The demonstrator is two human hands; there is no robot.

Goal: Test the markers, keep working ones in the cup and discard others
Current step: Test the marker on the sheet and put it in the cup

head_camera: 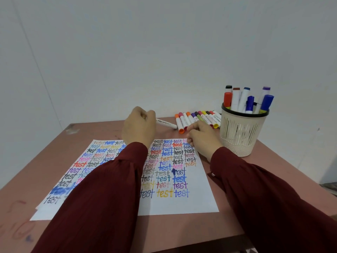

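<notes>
Sleeves over paper; left hand fingers grip white marker; right hand fingers curled, grasp unclear; cup holds markers.

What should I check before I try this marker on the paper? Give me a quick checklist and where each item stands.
1. Marker held: the left hand grips the white marker: ok.
2. Cap off: the marker's far end is too small to read: cannot tell.
3. Free hand: the right hand has its fingers curled, and whether they hold anything is hidden: cannot tell.
4. Blank space: the paper has bare white along its right and bottom edges: ok.
5. Drop spot: the cup stands upright beside the paper: ok.
</notes>
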